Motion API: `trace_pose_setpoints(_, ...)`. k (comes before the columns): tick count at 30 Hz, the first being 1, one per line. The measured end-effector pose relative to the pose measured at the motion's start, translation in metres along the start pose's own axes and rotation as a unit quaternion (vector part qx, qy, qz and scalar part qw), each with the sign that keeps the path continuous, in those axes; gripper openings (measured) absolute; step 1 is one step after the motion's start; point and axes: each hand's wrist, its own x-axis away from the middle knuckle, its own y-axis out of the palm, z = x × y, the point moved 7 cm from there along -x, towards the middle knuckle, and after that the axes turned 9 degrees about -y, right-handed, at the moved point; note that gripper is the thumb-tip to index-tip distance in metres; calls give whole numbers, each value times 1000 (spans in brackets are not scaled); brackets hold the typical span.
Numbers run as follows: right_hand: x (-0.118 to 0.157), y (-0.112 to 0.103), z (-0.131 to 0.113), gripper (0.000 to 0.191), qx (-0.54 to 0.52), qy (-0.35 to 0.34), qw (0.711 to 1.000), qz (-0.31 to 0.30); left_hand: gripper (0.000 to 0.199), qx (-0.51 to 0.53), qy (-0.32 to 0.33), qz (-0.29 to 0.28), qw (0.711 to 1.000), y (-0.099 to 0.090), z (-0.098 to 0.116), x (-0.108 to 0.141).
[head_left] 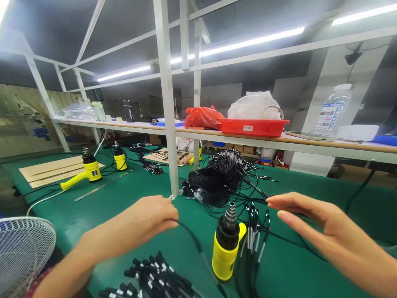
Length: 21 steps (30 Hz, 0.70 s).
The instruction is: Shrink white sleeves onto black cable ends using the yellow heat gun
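My left hand (145, 219) is closed at the middle of the green work mat (288, 269), pinching a thin black cable (194, 240) that runs down toward the bottom of the view. My right hand (322, 227) hovers at the right with its fingers apart and holds nothing. Its fingertips are just above loose cable ends with white sleeves (254, 236). Between my hands stands a yellow-and-black heat gun (226, 248), nozzle up. A large bundle of black cables (214, 180) lies beyond it, and a heap of black connectors (151, 275) lies near me.
A white floor fan (21, 256) stands at the lower left. Further yellow heat guns (91, 170) and wooden boards (52, 170) lie on the far left of the mat. A white steel post (169, 120) holds up a shelf (217, 132) bearing a red tray (254, 127).
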Motion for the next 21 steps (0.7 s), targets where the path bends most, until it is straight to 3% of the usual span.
trace_pose_setpoints(2, 3, 19, -26, 39, -17, -38, 999, -28, 25, -20, 56, -32, 998, 8, 43, -3)
trace_pose_setpoints(4, 5, 36, -46, 40, -37, -63, 996, -47, 24, -20, 119, -22, 992, 14, 79, -8)
trace_pose_setpoints(8, 0, 58, -61, 30, -104, -54, 989, -89, 24, -35, 203, 36, 978, 25, 115, -18)
trace_pose_setpoints(12, -7, 68, -51, 29, -133, -23, 980, -146, 23, -41, 203, 68, 976, 32, 114, -25)
trace_pose_setpoints(21, -18, 69, -12, 31, -96, 3, 987, -130, 17, -28, 117, 44, 992, 41, 78, -34)
